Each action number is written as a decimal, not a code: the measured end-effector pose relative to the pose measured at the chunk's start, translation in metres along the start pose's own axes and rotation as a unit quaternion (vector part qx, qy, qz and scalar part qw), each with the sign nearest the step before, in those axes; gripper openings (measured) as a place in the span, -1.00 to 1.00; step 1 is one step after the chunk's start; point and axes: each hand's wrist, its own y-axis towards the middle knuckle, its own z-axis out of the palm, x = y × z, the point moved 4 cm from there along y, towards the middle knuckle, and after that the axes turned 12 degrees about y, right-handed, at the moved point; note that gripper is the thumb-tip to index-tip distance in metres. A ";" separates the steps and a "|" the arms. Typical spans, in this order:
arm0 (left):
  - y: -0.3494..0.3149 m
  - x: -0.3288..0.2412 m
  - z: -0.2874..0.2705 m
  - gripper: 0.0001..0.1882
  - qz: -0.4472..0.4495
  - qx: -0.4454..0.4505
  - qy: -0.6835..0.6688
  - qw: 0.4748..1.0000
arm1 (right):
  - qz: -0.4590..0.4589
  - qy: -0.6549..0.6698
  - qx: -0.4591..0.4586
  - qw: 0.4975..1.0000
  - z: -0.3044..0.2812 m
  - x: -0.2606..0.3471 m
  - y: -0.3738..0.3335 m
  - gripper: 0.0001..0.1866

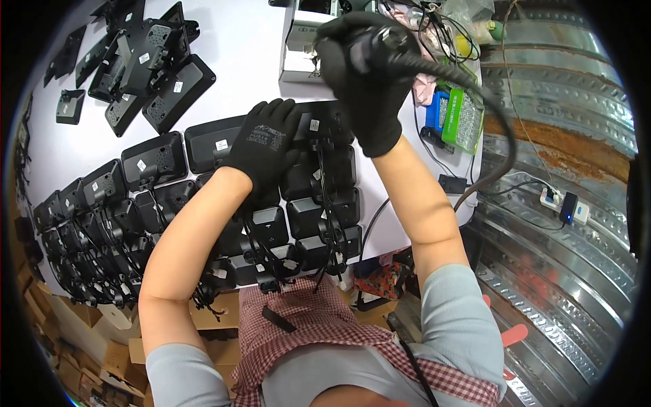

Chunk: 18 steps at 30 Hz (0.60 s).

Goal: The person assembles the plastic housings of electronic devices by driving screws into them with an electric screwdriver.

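Note:
My left hand (pixel 266 146) in a black glove lies with its fingers stretched out. It rests over the back row of black screen-like units (pixel 152 159), between one wide unit (pixel 210 139) and another unit (pixel 315 125) to its right. Raised above the back of the table, my right hand (pixel 363 102), also gloved in black, wraps round a dark corded hand tool (pixel 386 51). A thick ribbed cable (pixel 505 136) runs from the tool round to the right. The tool is seen nearly end-on and blurred, and its working tip is hidden.
Rows of units with wires cover the white table's front. More black units (pixel 180 91) are heaped at the far left. An open white box (pixel 302 61) stands behind my right hand. A green-and-blue tray (pixel 464 119) of small metal parts and a power strip (pixel 563 203) are at right.

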 end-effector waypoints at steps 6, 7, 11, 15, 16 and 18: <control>0.011 -0.002 0.008 -0.24 -0.013 0.049 0.040 0.998 | -0.061 -0.043 0.012 0.997 -0.049 0.009 0.000 -0.83; 0.013 -0.002 0.007 -0.26 -0.017 0.048 0.032 0.998 | -0.040 -0.043 0.010 0.998 -0.060 0.011 -0.007 -0.80; 0.008 0.001 0.009 -0.28 -0.014 0.030 0.042 0.999 | -0.056 -0.001 -0.092 0.994 -0.078 0.027 -0.024 -0.68; 0.008 -0.002 0.011 -0.26 -0.022 0.045 0.031 0.998 | -0.054 -0.015 -0.101 0.993 -0.100 0.016 -0.031 -0.67; 0.008 -0.002 0.012 -0.26 -0.023 0.049 0.036 0.998 | -0.064 -0.004 -0.105 0.992 -0.102 0.012 -0.031 -0.66; 0.009 -0.004 0.012 -0.26 -0.022 0.055 0.039 0.997 | -0.058 -0.003 -0.117 0.991 -0.105 0.009 -0.034 -0.66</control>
